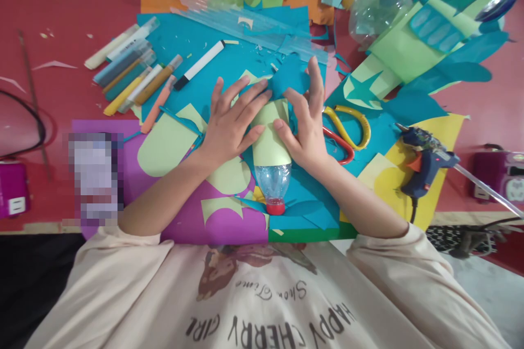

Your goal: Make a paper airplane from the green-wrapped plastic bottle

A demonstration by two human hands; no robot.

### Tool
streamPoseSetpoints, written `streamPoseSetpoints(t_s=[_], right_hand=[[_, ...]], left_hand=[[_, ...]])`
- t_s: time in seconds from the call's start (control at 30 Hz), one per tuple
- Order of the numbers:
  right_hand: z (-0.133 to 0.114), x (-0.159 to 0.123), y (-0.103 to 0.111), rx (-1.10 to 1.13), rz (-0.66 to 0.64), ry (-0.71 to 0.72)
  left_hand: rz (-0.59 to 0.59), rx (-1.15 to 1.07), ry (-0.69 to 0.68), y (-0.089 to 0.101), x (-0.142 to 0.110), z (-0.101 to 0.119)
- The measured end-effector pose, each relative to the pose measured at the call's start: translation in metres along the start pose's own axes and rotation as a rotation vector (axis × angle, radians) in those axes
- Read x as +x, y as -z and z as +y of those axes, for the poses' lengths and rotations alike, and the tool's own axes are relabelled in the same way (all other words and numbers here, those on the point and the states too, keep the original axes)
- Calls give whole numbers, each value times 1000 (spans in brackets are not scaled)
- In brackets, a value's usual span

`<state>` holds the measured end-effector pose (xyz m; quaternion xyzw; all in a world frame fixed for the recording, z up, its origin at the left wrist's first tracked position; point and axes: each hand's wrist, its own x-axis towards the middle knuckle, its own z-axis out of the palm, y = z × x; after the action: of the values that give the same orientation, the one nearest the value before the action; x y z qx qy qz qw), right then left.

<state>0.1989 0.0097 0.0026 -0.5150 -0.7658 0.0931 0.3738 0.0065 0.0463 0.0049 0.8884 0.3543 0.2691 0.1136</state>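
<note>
A small clear plastic bottle [273, 182] with a red cap [275, 206] lies with its cap toward me. Light green paper [271, 144] wraps its body. My left hand [235, 117] is open along the bottle's left side, fingers stretched forward and thumb at the paper's edge. On the other side is my right hand [306, 128], its thumb touching the paper and its fingers apart, one raised. Just beyond the bottle's far end, between the fingertips, is a blue paper piece [290, 75]. Whether the fingertips touch it, I cannot tell.
Scissors [362, 128] with yellow and red handles lie right of my right hand. Farther right rests a blue glue gun [429, 166] with a glue stick. Several markers [131, 71] and a phone [96, 177] are at left. A green-and-blue paper craft [409, 49] stands back right.
</note>
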Motion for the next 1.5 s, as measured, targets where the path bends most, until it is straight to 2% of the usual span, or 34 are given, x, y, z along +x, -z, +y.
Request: streamPoseSetpoints(t_s=[0.1,0.3,0.47,0.73,0.87,0.97,1.07,1.17,1.37,1.5], right_hand=[[0,1,1,-34,-20,-20],[-4,2,2,-131,53,14],[-4,3,5,-144,2,-1],[3,4,1,-142,25,150],[7,3,3,-104,-40,155],[8,2,5,-76,-89,115],[7,3,6,-69,-103,96],[5,3,6,-75,-112,74],[6,4,5,-67,-137,72],[6,5,5,-77,-123,81]], left_hand=[[-9,7,5,0,0,0],[-1,40,15,-2,1,-2],[-7,17,47,-5,-1,-5],[-20,20,38,-9,-4,-11],[-35,-1,46,-8,-4,-10],[-12,29,7,-10,-4,-11],[66,76,-55,-13,-5,-12],[112,93,-50,-14,-4,-11],[-11,8,60,-8,-2,-6],[-39,-16,132,-9,-5,-7]])
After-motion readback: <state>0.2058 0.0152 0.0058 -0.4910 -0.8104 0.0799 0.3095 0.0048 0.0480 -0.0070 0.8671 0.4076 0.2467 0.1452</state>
